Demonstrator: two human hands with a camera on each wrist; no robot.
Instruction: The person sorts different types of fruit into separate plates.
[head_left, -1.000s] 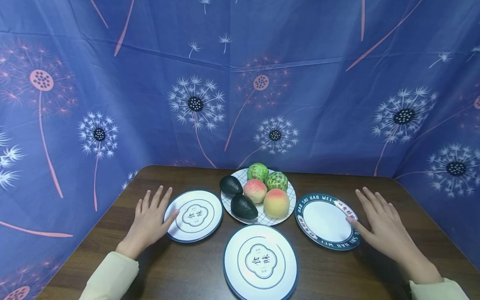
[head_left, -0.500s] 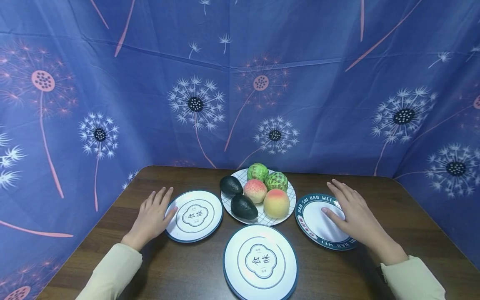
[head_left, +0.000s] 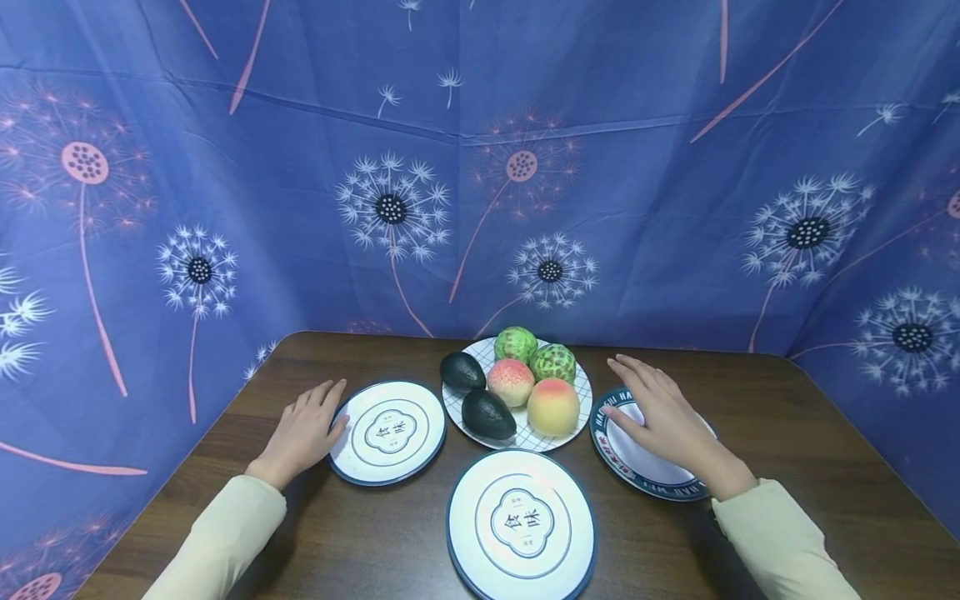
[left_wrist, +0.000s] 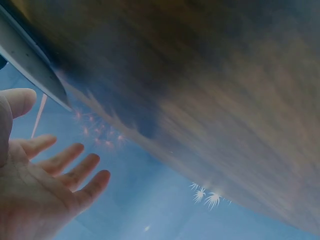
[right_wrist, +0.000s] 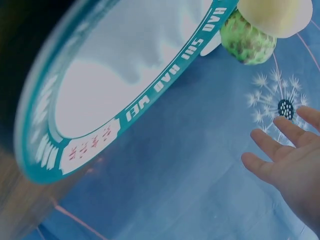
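My left hand (head_left: pixel 303 435) hovers with spread fingers at the left edge of a white, blue-rimmed plate (head_left: pixel 390 430); nothing is in it. In the left wrist view, its palm (left_wrist: pixel 40 195) faces that plate's rim (left_wrist: pixel 32 60). My right hand (head_left: pixel 663 421) reaches, fingers extended, over a green-rimmed plate (head_left: pixel 617 460), partly hiding it. Just left of its fingertips stands a grid-patterned plate (head_left: pixel 522 430) bearing two dark avocados (head_left: pixel 488 414), two peaches (head_left: pixel 553 407) and two knobbly green fruits (head_left: pixel 552 362). The right wrist view shows the right hand (right_wrist: pixel 295 165) holding nothing.
Another white plate (head_left: pixel 522 525) with a blue rim lies at the front centre, its edge close to the fruit plate. All of it stands on a dark brown wooden table (head_left: pixel 795 433). A blue dandelion-print cloth (head_left: pixel 637 208) hangs behind and along the sides.
My right hand has moved left, from the green-rimmed plate's right edge to above it, towards the fruit. My left hand has shifted only slightly. The plates and fruit stay put.
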